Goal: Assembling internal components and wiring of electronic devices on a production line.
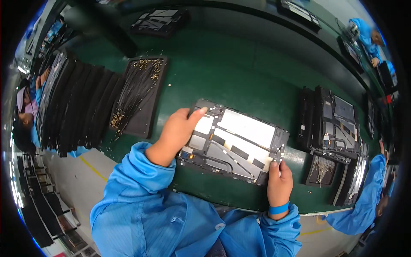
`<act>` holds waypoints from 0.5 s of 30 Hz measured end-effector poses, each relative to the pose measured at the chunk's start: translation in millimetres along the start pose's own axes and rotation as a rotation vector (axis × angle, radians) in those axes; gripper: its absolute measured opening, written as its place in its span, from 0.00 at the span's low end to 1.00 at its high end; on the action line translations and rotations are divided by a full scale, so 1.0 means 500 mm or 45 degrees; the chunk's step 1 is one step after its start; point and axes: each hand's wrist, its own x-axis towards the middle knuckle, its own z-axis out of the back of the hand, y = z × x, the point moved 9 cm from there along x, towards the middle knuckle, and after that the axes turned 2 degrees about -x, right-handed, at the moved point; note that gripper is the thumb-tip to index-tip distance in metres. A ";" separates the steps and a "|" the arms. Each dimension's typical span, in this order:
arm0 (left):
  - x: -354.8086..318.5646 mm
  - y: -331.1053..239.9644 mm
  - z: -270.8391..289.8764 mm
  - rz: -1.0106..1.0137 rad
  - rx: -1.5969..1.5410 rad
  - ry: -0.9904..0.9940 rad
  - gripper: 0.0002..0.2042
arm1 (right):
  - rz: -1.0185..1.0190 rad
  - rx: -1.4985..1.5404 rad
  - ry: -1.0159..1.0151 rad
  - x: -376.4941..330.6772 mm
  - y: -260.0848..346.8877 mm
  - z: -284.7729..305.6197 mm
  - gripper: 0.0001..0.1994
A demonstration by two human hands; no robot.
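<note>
Between my two hands is an opened tablet chassis (250, 128), its inner side facing up, with silver plates, dark pads and black cables across it. My left hand (182, 128) grips its left end, thumb on top near the far corner. At the near right corner, my right hand (280, 182) pinches the edge, thumb on top; a blue band circles that wrist. The fingers under the chassis are hidden. It is held over the green bench, tilted slightly down to the right.
A black tray (147, 103) of thin black cables with gold ends lies left, beside a row of black foam trays (81, 107). More chassis (340, 122) are stacked at right above a small tray of cables (321, 170). Co-workers in blue sit at both sides.
</note>
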 end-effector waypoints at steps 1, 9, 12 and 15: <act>-0.007 0.000 0.013 -0.020 0.045 -0.071 0.22 | 0.019 0.000 0.013 0.001 0.000 -0.006 0.17; 0.063 0.089 0.268 -0.114 0.960 -0.820 0.12 | 0.183 -0.013 -0.425 -0.073 0.063 0.062 0.14; 0.072 0.133 0.297 -0.066 0.770 -0.779 0.11 | 0.518 0.100 0.117 -0.101 0.153 -0.030 0.09; 0.057 0.105 0.304 -0.169 0.646 -0.855 0.11 | 0.525 0.274 0.546 -0.134 0.174 -0.127 0.12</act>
